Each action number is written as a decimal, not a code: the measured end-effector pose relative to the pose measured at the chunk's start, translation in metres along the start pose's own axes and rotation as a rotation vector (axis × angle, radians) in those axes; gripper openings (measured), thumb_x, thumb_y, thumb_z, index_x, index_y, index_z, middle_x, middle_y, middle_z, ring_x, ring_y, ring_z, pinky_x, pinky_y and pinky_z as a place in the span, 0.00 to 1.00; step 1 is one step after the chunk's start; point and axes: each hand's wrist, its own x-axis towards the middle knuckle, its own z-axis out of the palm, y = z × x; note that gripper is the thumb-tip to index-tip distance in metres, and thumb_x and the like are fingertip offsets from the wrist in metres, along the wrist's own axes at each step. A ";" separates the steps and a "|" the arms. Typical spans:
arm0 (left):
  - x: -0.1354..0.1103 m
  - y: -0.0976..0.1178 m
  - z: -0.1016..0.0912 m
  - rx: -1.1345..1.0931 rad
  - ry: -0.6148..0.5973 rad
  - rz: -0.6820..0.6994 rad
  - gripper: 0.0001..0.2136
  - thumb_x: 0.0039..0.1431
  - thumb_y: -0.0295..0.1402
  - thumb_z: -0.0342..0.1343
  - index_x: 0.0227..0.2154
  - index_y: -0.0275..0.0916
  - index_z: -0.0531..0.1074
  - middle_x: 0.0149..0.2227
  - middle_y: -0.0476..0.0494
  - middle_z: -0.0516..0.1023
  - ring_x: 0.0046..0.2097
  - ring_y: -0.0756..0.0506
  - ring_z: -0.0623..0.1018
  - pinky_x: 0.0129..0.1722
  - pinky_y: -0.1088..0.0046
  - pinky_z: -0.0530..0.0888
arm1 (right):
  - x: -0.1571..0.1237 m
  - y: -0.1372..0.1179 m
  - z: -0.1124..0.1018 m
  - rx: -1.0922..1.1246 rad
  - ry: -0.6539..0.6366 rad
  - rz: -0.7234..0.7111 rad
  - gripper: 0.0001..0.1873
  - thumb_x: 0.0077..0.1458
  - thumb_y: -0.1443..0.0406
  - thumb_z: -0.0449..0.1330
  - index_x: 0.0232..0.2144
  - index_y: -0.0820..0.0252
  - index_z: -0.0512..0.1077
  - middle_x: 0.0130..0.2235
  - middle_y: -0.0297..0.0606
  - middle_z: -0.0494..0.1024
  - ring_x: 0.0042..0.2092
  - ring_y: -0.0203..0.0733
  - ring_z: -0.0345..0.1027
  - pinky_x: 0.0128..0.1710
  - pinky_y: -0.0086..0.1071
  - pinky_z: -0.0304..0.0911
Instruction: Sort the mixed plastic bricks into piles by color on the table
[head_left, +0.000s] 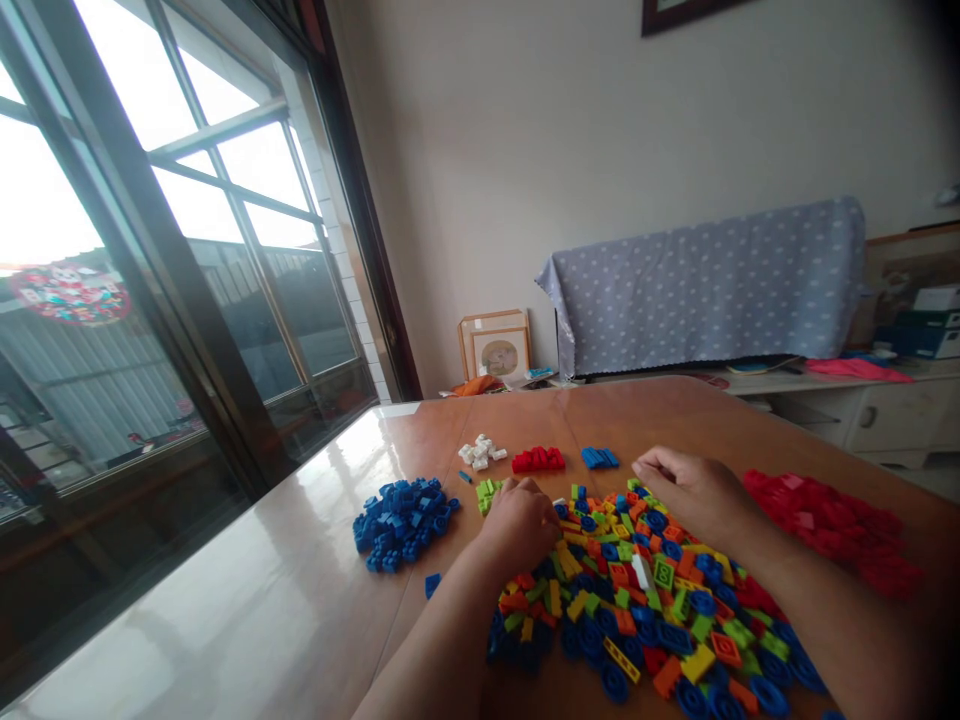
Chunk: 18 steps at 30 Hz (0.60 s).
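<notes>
My left hand [525, 515] is over the left edge of a mixed heap of toy building bricks [622, 590], its fingers curled down. Beside it lies a small group of lime green bricks [487, 494], partly covered by the hand. My right hand [679, 485] hovers at the far right side of the heap with fingers curled in. Whatever either hand holds is hidden. A pile of blue bricks [405, 522] sits to the left, and a pile of red bricks [832, 525] lies right of my right forearm.
Farther back on the brown table [637, 410] are white bricks [482, 452], a row of red bricks [538, 459] and a few blue bricks [600, 458]. A single blue brick [433, 585] lies near my left forearm. Glass doors [225, 250] stand at left; a cloth-covered object [705, 290] is behind.
</notes>
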 end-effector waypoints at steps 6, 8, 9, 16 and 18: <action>-0.003 -0.001 -0.006 0.008 -0.079 -0.024 0.11 0.51 0.33 0.59 0.37 0.48 0.83 0.44 0.43 0.77 0.49 0.39 0.71 0.53 0.61 0.66 | 0.003 0.009 0.005 -0.012 0.012 -0.032 0.18 0.62 0.50 0.52 0.29 0.54 0.72 0.23 0.31 0.73 0.28 0.40 0.68 0.28 0.30 0.53; -0.004 0.000 -0.006 0.015 -0.094 -0.015 0.12 0.51 0.33 0.60 0.37 0.49 0.83 0.45 0.44 0.77 0.49 0.39 0.71 0.54 0.61 0.65 | 0.004 0.010 0.006 -0.006 0.010 -0.034 0.18 0.62 0.51 0.52 0.30 0.53 0.72 0.24 0.31 0.74 0.29 0.40 0.69 0.28 0.30 0.53; -0.004 0.000 -0.006 0.016 -0.094 -0.006 0.11 0.50 0.32 0.60 0.37 0.49 0.83 0.45 0.44 0.77 0.50 0.39 0.71 0.55 0.60 0.65 | 0.004 0.009 0.006 -0.003 0.009 -0.034 0.18 0.62 0.51 0.52 0.30 0.53 0.72 0.24 0.31 0.74 0.29 0.41 0.69 0.28 0.30 0.54; 0.002 -0.015 -0.010 -0.134 0.109 -0.042 0.06 0.51 0.33 0.61 0.33 0.43 0.81 0.41 0.43 0.78 0.45 0.42 0.73 0.47 0.66 0.69 | 0.004 0.008 0.004 0.005 0.018 -0.024 0.18 0.62 0.51 0.51 0.29 0.53 0.72 0.24 0.31 0.74 0.29 0.41 0.69 0.28 0.30 0.54; 0.004 -0.029 -0.015 -0.238 0.227 -0.127 0.07 0.53 0.32 0.59 0.34 0.40 0.80 0.38 0.44 0.78 0.41 0.45 0.75 0.42 0.70 0.70 | 0.003 0.008 0.004 0.011 0.018 -0.027 0.18 0.62 0.51 0.51 0.30 0.53 0.72 0.24 0.31 0.74 0.29 0.41 0.68 0.28 0.31 0.53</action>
